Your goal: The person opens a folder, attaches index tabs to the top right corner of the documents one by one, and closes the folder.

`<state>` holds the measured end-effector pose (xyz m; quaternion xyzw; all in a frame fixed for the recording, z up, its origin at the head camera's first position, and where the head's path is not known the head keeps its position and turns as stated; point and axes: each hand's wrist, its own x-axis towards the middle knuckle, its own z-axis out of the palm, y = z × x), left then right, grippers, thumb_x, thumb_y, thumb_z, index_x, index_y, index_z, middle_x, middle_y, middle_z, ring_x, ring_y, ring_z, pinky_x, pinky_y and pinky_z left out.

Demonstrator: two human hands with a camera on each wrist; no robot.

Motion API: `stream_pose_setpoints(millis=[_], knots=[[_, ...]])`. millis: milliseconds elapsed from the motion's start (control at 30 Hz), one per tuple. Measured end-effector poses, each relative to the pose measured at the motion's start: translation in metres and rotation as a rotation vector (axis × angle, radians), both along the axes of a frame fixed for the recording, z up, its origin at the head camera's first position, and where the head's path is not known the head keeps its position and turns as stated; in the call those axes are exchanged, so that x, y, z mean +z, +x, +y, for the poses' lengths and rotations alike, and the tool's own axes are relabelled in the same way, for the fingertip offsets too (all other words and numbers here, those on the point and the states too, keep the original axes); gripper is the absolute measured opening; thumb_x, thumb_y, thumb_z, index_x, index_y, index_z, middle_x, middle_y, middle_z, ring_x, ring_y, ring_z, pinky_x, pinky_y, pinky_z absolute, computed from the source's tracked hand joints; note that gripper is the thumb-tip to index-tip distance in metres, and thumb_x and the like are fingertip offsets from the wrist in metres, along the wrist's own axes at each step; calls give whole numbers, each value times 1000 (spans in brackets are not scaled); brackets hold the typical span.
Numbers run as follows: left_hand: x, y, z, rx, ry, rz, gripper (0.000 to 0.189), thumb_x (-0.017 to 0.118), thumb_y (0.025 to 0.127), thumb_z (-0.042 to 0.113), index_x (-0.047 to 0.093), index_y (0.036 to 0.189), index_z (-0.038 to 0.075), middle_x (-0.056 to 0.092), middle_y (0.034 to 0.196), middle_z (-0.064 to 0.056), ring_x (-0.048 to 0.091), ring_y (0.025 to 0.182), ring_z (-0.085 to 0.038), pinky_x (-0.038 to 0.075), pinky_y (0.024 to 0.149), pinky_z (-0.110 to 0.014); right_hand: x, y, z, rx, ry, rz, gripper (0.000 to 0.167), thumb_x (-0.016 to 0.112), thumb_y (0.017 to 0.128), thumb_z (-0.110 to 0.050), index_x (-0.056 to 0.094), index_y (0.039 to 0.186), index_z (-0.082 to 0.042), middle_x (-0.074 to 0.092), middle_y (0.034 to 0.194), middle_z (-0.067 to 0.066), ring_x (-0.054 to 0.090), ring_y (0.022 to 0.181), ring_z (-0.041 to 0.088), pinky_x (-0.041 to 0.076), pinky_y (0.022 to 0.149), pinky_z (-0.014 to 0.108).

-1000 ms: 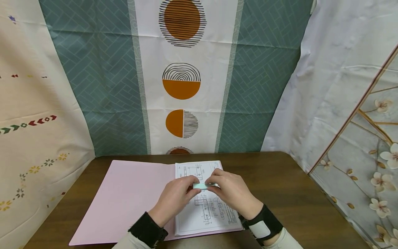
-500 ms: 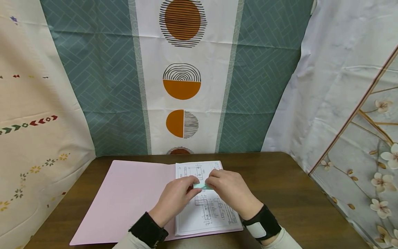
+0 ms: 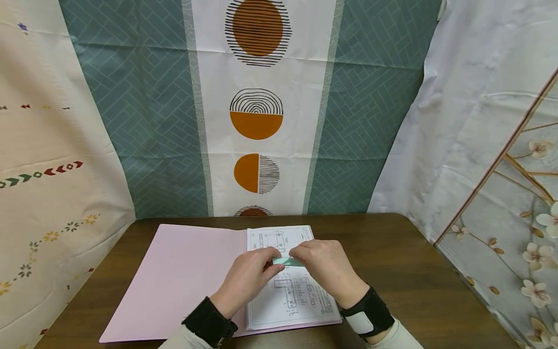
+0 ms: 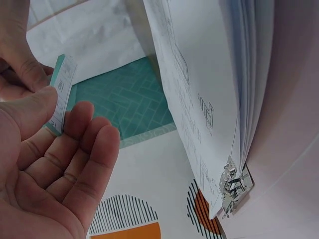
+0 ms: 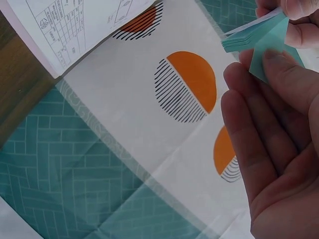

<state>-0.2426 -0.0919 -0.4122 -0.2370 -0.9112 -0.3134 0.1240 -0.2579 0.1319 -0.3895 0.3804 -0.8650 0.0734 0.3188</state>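
A small mint-green sticky note pad (image 3: 285,261) is held between both hands above printed drawing sheets (image 3: 301,310). My left hand (image 3: 246,274) pinches the pad's left end between thumb and fingers. The left wrist view shows the pad's white printed backing (image 4: 64,92). My right hand (image 3: 328,269) pinches the top note (image 5: 258,62) at the other end. In the right wrist view that note bends away from the layered edge of the pad (image 5: 239,44). Part of the pad is hidden behind the fingers.
An open pink folder (image 3: 183,281) lies on the brown wooden table (image 3: 405,291), its bare cover to the left. A metal clip (image 4: 234,186) fastens the sheets at the folder's spine. Patterned cloths (image 3: 362,121) hang behind the table and at both sides.
The right hand has shifted slightly right along the pad and drawn the top note away from it. The left hand keeps its grip on the pad in nearly the same place.
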Motion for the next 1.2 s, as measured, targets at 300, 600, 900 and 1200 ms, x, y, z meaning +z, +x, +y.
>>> stream_pose_setpoints(millis=[300, 600, 900, 1200], knots=[[1, 1, 1, -7, 5, 2, 13, 88, 97, 19, 76, 104, 16, 61, 78, 11, 54, 67, -8, 46, 60, -26, 2, 1, 0, 8, -27, -19, 34, 102, 72, 1, 88, 98, -17, 82, 91, -6, 79, 83, 11, 62, 71, 29], [2, 2, 2, -9, 9, -3, 13, 87, 97, 19, 77, 104, 16, 61, 79, 11, 55, 68, -8, 47, 61, -26, 2, 1, -1, 13, -52, -23, 31, 102, 74, -3, 87, 98, -16, 82, 90, -5, 78, 81, 10, 62, 71, 28], [2, 3, 2, -6, 2, -18, 16, 89, 95, 19, 78, 105, 14, 64, 79, 10, 56, 69, -8, 49, 62, -26, 1, -1, -1, 36, -64, 22, 33, 103, 71, 1, 88, 95, -16, 81, 90, -6, 77, 82, 10, 63, 73, 29], [1, 3, 3, -13, -20, -10, 19, 92, 93, 21, 79, 104, 13, 62, 77, 11, 55, 67, -7, 49, 62, -25, -1, -2, -1, 39, -74, 56, 34, 103, 71, 3, 89, 94, -17, 80, 88, -7, 77, 80, 9, 62, 70, 28]])
